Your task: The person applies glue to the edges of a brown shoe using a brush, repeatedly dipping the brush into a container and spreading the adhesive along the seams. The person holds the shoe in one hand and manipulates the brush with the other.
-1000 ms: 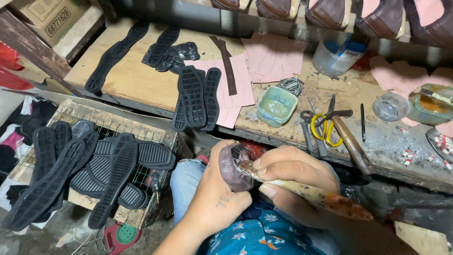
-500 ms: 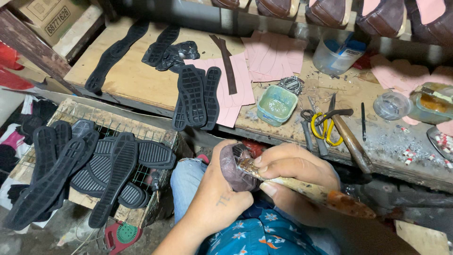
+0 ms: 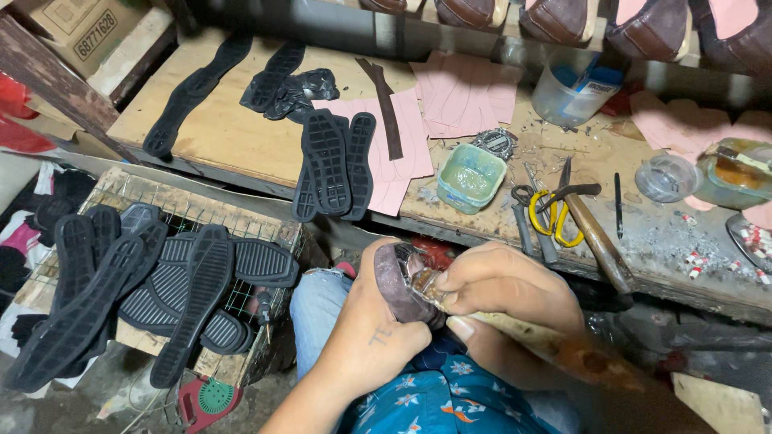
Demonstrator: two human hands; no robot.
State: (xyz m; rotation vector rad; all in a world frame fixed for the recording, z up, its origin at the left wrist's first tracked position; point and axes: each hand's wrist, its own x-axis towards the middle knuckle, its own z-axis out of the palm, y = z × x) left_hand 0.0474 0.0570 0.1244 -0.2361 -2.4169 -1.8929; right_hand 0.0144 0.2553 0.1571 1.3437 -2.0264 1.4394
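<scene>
The left hand (image 3: pixel 378 333) wraps around a small dark shoe (image 3: pixel 396 283), its grip closed on the rounded end so the piece stays braced over the person's lap, just near the front edge of the counter (image 3: pixel 233 137). The right hand (image 3: pixel 503 293) is closed on a worn wooden-handled tool (image 3: pixel 555 345), its working end pressed against the shoe where the fingers of both hands meet; holding the two so close seems to steady the tool on a small spot. The shoe looks dull purplish-brown, smooth and curved, with a shiny patch by the tool; much of it is hidden by the hands.

On the counter, far of the hands, a pair of black ribbed soles (image 3: pixel 331 165) lies on pink cut-out sheets (image 3: pixel 462 92), within easy reach. To the right sit a small green tub (image 3: pixel 470 177), yellow-handled scissors (image 3: pixel 555 217) and a hammer (image 3: pixel 599 241). To the left and lower, more black soles (image 3: pixel 193 297) are piled on a wire-topped crate (image 3: pixel 201 213).
</scene>
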